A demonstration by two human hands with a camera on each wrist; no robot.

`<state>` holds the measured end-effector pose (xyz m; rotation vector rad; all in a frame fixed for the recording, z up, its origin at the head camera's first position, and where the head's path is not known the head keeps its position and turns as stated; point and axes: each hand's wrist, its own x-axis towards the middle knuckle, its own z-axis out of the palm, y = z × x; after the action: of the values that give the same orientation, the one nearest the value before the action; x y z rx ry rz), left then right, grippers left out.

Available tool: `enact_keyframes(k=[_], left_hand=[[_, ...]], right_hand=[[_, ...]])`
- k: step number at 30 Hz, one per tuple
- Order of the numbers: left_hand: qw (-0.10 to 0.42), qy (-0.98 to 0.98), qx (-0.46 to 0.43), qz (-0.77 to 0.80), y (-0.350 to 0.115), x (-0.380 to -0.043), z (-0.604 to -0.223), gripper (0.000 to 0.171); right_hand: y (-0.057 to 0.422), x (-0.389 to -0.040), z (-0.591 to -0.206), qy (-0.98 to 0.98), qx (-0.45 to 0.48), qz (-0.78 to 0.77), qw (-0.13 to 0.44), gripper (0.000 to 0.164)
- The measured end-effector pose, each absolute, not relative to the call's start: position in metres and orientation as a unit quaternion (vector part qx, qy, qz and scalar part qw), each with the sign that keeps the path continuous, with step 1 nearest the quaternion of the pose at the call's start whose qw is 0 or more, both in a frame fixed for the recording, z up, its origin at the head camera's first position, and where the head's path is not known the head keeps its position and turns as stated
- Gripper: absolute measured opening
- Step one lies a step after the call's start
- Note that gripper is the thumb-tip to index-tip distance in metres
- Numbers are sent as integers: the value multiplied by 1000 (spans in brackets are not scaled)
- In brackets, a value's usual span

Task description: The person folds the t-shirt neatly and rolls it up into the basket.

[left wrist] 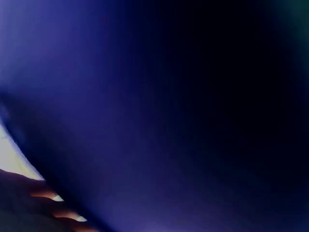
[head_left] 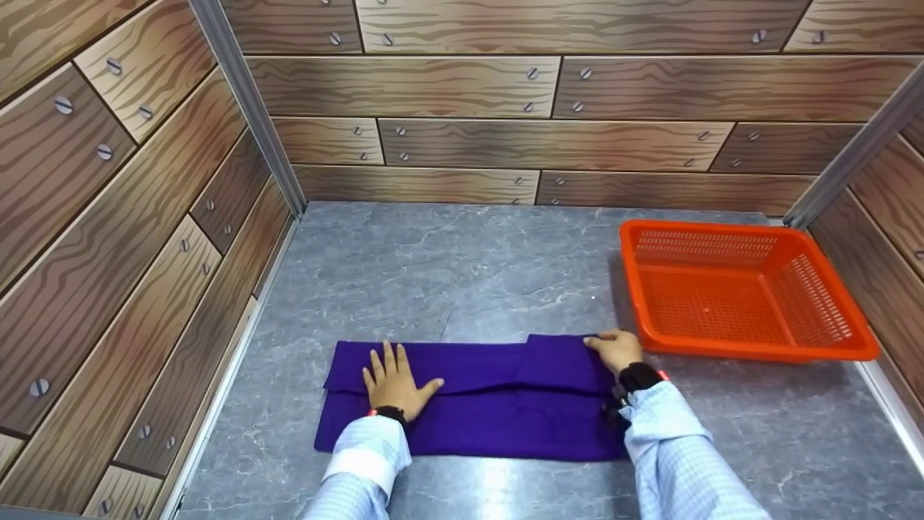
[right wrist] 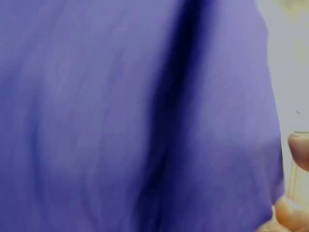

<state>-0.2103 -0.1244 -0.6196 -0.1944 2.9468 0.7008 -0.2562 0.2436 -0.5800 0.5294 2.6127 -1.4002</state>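
Two hands [head_left: 395,390] [head_left: 619,351], two sleeves [head_left: 364,466] [head_left: 682,462] — one purple cloth [head_left: 505,422], one orange basket [head_left: 715,350]

A booth-like work enclosure is indicated: a grey marbled surface [head_left: 462,274] is bounded on three sides by panels [head_left: 469,144] printed with a wood-plank and screw-head pattern, and the corners are framed by metal profiles [head_left: 252,105].

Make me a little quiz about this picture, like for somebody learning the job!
1. True or false: the left hand has its fingers spread on the purple cloth.

2. Which is closer to the orange basket?
A) the left hand
B) the right hand

3. Fill the gap: the back wall is patterned to look like ____ planks.

Key: 1. True. 2. B. 3. Wooden.
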Motion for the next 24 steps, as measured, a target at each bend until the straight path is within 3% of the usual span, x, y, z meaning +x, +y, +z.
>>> enact_keyframes(k=[4,7,11,15,19,24], left_hand=[[52,971,-51,229,-127,-211,-631,105],[51,970,-49,234,-128,-213,-635,106],[58,970,-50,229,-128,-212,-637,105],[58,970,-51,229,-129,-212,-637,106],[56,970,-50,231,-130,-212,-636,107],[59,969,-51,234,-130,-211,-636,106]], right_hand=[[249,-254,-578,825,180,-527,94,45],[254,-250,-576,799,150,-574,95,32],[261,-239,-572,768,57,-630,99,12],[270,-222,-572,744,-60,-651,141,7],[276,-207,-580,745,-157,-619,190,8],[275,-197,-591,710,-181,-625,269,33]])
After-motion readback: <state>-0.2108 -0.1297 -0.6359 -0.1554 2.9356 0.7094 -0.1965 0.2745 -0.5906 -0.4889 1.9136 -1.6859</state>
